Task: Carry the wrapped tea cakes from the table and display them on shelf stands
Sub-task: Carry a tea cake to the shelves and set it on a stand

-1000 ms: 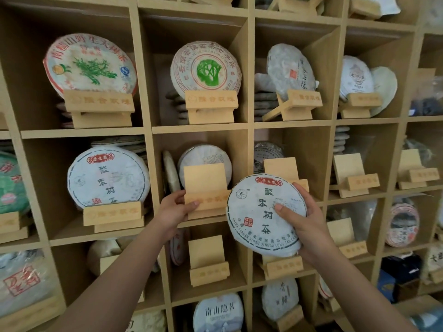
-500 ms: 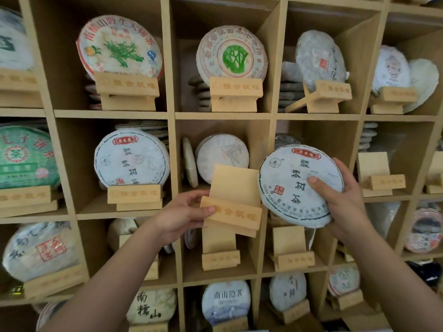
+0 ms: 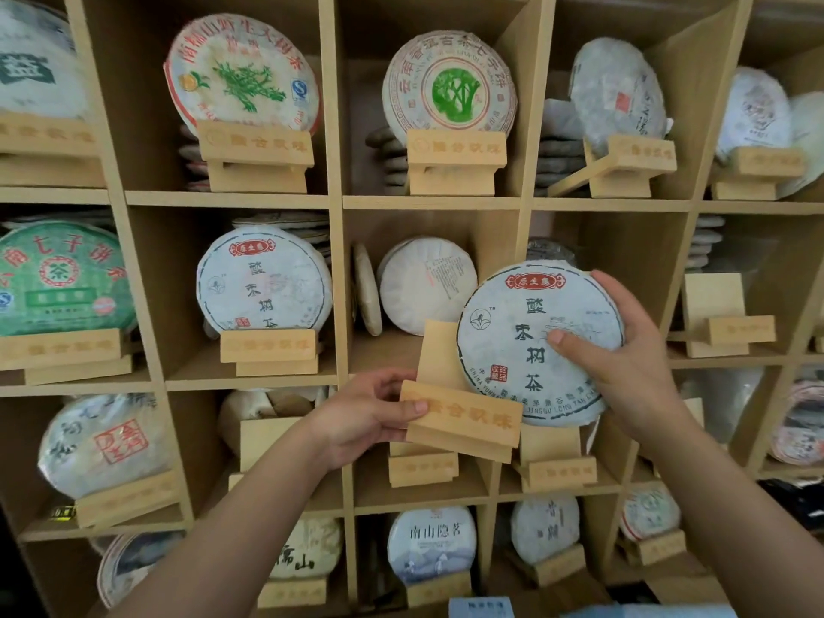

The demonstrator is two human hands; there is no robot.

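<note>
A person stands close to a big wooden shelf [image 3: 336, 278] full of little boxes. The right hand [image 3: 624, 359] holds a round tea cake [image 3: 521, 345] wrapped in white paper with dark writing and a red label on top. The fingers curl around its right edge and the thumb presses on its front. The tea cake is up in the air in front of the middle row, not on any shelf.

The left hand [image 3: 363, 417] pinches a wooden stand [image 3: 459, 408] by its left end, thumb on the front. The stand is tilted, and the bottom edge of the tea cake sits just behind its front lip.

Another cake like it [image 3: 263, 283] rests on a stand in the box to the left.
</note>
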